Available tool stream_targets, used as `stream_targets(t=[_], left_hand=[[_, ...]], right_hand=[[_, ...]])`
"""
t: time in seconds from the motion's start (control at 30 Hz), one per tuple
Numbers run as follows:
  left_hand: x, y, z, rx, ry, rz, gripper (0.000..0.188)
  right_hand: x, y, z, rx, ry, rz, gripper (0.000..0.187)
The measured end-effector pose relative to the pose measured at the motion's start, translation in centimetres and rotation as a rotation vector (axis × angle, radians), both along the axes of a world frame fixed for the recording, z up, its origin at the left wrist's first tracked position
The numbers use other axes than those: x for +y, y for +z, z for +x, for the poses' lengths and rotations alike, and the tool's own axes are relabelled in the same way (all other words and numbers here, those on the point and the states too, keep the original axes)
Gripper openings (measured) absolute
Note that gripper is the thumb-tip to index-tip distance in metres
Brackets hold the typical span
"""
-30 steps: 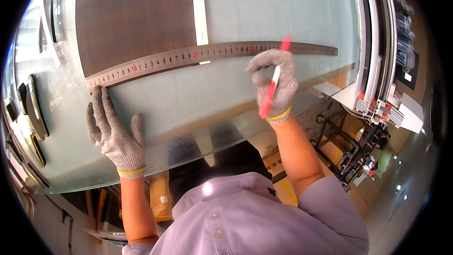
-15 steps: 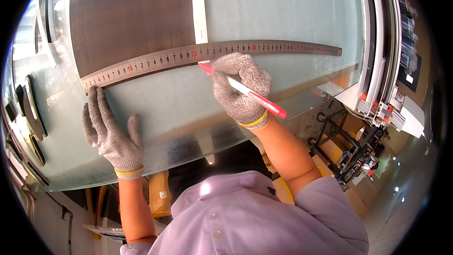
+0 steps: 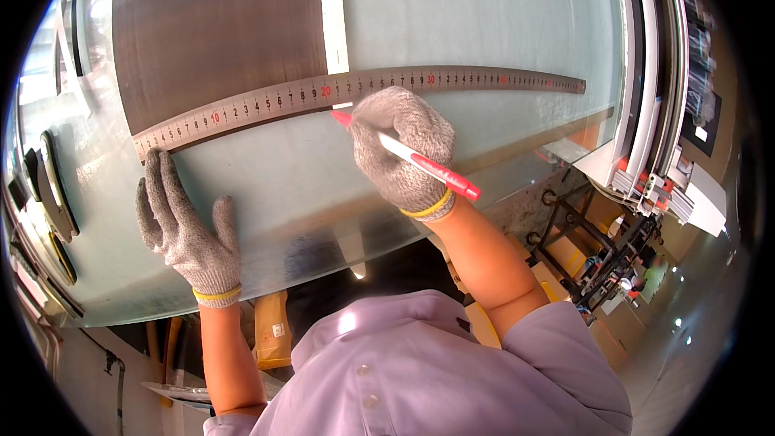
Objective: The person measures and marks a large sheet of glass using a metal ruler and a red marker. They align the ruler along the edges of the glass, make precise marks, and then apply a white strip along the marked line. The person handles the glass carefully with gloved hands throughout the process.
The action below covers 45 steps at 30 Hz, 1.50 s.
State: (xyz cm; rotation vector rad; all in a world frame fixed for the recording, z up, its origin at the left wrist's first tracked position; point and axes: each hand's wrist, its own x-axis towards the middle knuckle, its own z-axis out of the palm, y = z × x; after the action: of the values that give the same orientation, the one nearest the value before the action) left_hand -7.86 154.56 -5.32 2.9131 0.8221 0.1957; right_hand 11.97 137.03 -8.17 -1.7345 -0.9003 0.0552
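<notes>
A long steel ruler (image 3: 266, 102) lies across the near edge of a dark brown sheet (image 3: 218, 24). My left hand (image 3: 190, 234), in a grey knit glove, is open, its fingers stretched out and its fingertips at the ruler's left end. My right hand (image 3: 404, 149), gloved the same way, is closed round a red and white pen (image 3: 440, 171). The pen's red tip points at the sheet's near edge, just below the ruler, beside the end of a white strip (image 3: 333, 8). That strip runs along the sheet's right edge and passes under the ruler.
The glass-like tabletop (image 3: 484, 24) has a curved-looking front edge close to my body. Dark-edged flat pieces (image 3: 56, 186) lie at the left. A machine rail (image 3: 658, 56) runs along the right side. Below the table are a yellow-brown package (image 3: 273, 329) and a metal rack (image 3: 577, 250).
Both hands, the pen, the brown sheet, the white strip and the ruler's left part appear slightly further left. The pen tip is a little lower, and my right hand keeps its grip.
</notes>
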Motion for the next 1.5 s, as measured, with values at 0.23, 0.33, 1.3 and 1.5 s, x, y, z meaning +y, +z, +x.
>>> stream_targets(t=[0.23, 0.33, 1.3, 1.5], left_hand=[[0.0, -0.1, 0.0, -0.003, -0.004, 0.002, 0.066], [0.1, -0.1, -0.1, -0.007, -0.005, -0.001, 0.066], [-0.9, 0.4, -0.4, -0.087, 0.1, -0.039, 0.077], [-1.0, 0.3, -1.1, -0.115, 0.133, 0.006, 0.073]], right_hand=[[0.1, 0.0, -0.3, 0.082, -0.038, 0.002, 0.019], [-0.1, -0.2, -0.2, 0.102, -0.021, 0.014, 0.019], [-12.0, -0.3, 8.6, -0.305, -0.389, -0.269, 0.034], [-16.9, 1.4, 10.2, -0.418, -0.188, -0.431, 0.064]])
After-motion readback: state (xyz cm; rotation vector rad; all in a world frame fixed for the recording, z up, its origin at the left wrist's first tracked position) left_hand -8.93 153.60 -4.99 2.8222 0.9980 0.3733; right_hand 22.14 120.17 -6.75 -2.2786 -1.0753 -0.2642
